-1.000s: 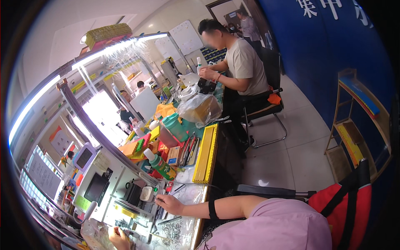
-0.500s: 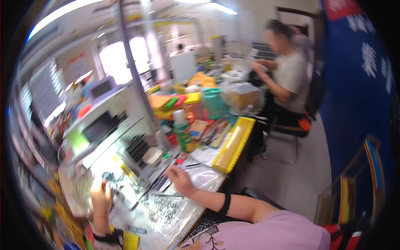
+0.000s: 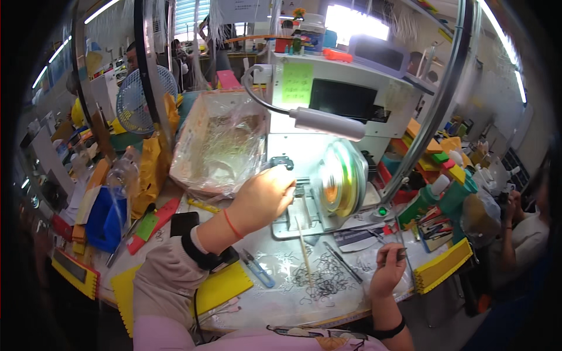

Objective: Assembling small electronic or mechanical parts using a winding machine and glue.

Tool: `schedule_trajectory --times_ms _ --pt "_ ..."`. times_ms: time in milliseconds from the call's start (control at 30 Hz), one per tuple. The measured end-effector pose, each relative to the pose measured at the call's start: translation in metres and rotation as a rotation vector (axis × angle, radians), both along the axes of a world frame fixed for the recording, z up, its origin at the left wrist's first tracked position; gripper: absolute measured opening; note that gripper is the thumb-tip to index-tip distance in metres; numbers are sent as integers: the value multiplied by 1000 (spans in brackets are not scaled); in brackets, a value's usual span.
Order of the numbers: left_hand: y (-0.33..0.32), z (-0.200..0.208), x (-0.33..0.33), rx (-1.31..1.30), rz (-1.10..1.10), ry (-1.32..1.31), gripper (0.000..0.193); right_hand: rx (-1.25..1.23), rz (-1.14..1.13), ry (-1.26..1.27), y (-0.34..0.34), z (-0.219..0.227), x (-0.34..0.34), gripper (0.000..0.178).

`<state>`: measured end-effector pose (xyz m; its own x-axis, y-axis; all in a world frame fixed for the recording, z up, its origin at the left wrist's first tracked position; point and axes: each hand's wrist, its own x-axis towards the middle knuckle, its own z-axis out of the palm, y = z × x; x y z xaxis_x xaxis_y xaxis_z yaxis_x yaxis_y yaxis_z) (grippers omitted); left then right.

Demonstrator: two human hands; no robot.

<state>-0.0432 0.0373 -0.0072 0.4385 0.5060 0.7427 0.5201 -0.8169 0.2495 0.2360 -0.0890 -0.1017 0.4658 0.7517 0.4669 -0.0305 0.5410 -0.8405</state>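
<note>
- Head view: L hand [image 3: 260, 196] is up over mid-bench, fingers curled; tips partly hidden, can't tell if they grip anything.
- L hand is nearest the metal rig [image 3: 301, 206], just left of it; contact unclear.
- R hand [image 3: 387, 272] is low on the right, well apart from L hand; thumb + finger pinched tog. on a small dark bit [image 3: 402, 252], kind unclear.
- Curved wires [image 3: 328, 279] lie in a loose heap on the near bench [image 3: 272, 307], left of R hand.
- Dark rod [image 3: 343, 262] slants along the heap's right side; pale stick [image 3: 303, 248] runs from its left part twd the rig.
- Upright disc [image 3: 342, 181] w/ coloured bands, right of rig.
- Lamp [image 3: 328, 123] above; dark screen [image 3: 342, 99] behind, far side.
- Box [image 3: 186, 137] w/ clear plastic, far left of rig.
- Knife [image 3: 260, 272] w/ blue handle, nr left, by yellow mat [image 3: 225, 289].
- Blue bin [image 3: 105, 219] further left; green bottle [image 3: 417, 205] on the right.
</note>
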Motion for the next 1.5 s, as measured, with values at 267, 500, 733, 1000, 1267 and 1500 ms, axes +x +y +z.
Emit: schedule_trajectory --times_ms 267,500,733,1000,1267,1500 --pt "6 -8 -3 -10 53 11 27 9 44 -36 11 -3 1 22" --pt "1 -4 -2 3 66 72 19 22 82 -32 5 -5 4 22" --pt "-6 -2 -2 71 211 191 8 34 53 -45 1 1 2 25" --pt "-13 10 9 118 140 205 6 -19 155 -112 0 3 -3 22" --pt "-20 21 -12 -191 147 310 3 -416 633 -495 7 63 -43 20" --pt "-2 11 -9 -703 -276 -356 14 -612 942 -186 73 65 -87 43"
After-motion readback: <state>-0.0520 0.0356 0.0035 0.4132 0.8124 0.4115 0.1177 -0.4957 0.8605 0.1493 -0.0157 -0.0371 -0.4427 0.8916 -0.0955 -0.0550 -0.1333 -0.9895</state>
